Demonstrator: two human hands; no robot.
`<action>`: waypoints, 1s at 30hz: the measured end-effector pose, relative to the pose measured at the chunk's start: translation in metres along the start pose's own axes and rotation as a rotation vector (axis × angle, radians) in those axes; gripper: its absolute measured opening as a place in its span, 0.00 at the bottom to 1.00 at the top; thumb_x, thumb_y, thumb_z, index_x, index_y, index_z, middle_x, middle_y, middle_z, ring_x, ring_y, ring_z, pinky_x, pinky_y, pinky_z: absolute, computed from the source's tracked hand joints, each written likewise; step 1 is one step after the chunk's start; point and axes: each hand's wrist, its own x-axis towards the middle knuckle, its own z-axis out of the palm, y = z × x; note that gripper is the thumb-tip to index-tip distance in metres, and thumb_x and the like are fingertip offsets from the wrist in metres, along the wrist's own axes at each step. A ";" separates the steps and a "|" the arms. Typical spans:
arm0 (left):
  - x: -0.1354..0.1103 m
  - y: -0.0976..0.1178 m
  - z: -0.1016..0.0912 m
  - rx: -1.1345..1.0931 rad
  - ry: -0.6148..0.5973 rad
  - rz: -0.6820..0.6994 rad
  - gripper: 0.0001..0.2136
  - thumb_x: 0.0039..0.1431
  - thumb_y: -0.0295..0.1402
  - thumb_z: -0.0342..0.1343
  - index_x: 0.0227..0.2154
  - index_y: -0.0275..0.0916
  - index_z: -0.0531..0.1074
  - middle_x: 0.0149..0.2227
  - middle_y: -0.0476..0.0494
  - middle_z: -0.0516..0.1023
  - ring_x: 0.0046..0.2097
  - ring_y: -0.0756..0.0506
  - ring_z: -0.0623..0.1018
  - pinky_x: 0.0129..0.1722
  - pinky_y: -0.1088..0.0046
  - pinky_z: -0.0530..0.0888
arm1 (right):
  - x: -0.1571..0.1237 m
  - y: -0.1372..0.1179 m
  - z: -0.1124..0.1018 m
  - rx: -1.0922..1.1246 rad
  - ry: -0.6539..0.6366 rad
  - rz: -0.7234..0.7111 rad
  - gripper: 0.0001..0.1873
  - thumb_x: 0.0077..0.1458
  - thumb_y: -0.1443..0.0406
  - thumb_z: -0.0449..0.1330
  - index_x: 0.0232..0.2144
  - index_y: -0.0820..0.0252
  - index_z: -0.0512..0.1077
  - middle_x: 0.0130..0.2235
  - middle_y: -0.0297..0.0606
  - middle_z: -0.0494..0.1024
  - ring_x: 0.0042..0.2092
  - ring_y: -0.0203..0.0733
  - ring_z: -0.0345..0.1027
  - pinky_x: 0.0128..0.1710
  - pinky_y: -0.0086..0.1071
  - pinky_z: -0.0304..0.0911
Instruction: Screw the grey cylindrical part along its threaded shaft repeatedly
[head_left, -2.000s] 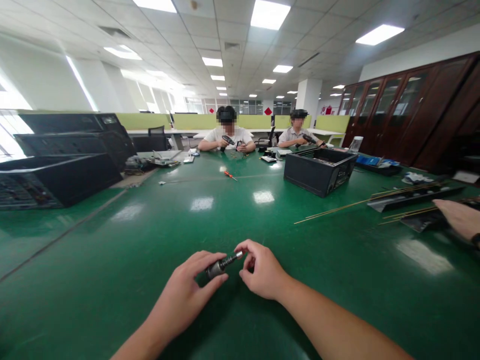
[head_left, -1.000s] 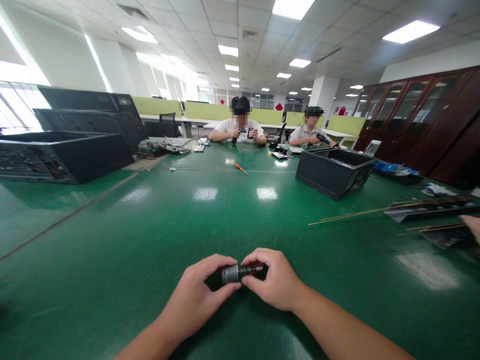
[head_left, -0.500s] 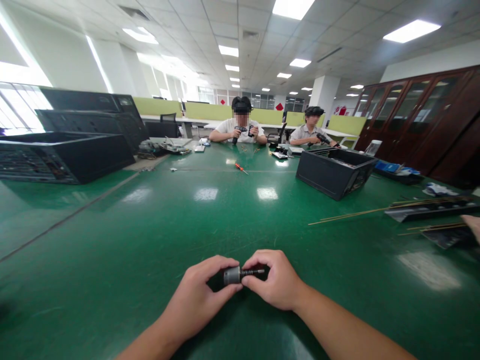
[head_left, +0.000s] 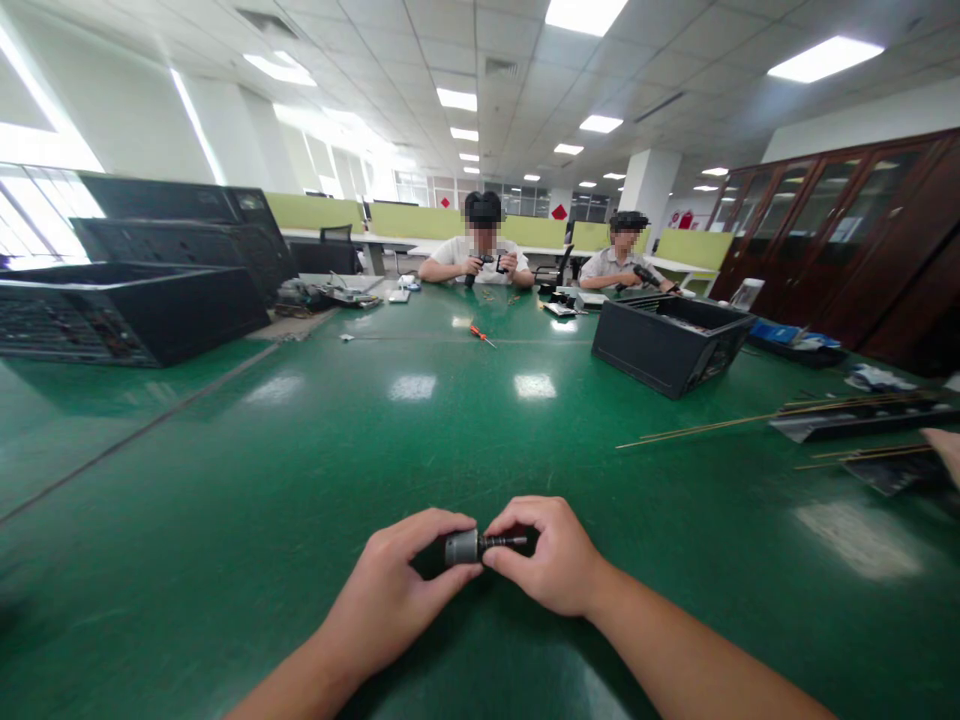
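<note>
Just above the green table point(head_left: 480, 430), both my hands meet on a small metal cylinder with a thin threaded shaft point(head_left: 472, 546). My left hand point(head_left: 394, 590) is closed round the grey cylinder body, thumb and forefinger gripping it. My right hand point(head_left: 544, 560) pinches the dark shaft that sticks out to the right. The part lies level between the two hands, and its far right end is hidden behind my right fingers.
Black computer cases are stacked at the left point(head_left: 127, 310); an open one point(head_left: 667, 345) stands at the right. Thin brass rods point(head_left: 712, 428) and black panels lie at the right, beside another person's hand point(head_left: 946, 452). Two people sit at the far end, near a red screwdriver point(head_left: 480, 335).
Two seconds ago my right fingers only touched the tilted shaft tip; now they pinch the shaft and the part lies level. My view has shifted a little to the left.
</note>
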 end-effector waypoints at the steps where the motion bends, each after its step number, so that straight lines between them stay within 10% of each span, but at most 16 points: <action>1: 0.000 0.000 0.000 0.001 0.001 0.000 0.09 0.55 0.34 0.64 0.40 0.45 0.77 0.37 0.51 0.82 0.38 0.46 0.81 0.40 0.74 0.76 | 0.000 0.000 0.000 0.002 0.002 0.000 0.04 0.48 0.67 0.67 0.30 0.58 0.79 0.30 0.35 0.80 0.32 0.39 0.73 0.35 0.30 0.64; 30: 0.001 -0.002 -0.003 0.016 0.000 0.012 0.09 0.55 0.33 0.65 0.40 0.47 0.77 0.37 0.55 0.82 0.38 0.49 0.81 0.40 0.77 0.75 | -0.001 0.001 0.000 0.007 0.039 -0.024 0.04 0.48 0.67 0.68 0.30 0.59 0.80 0.29 0.34 0.80 0.31 0.37 0.72 0.33 0.28 0.62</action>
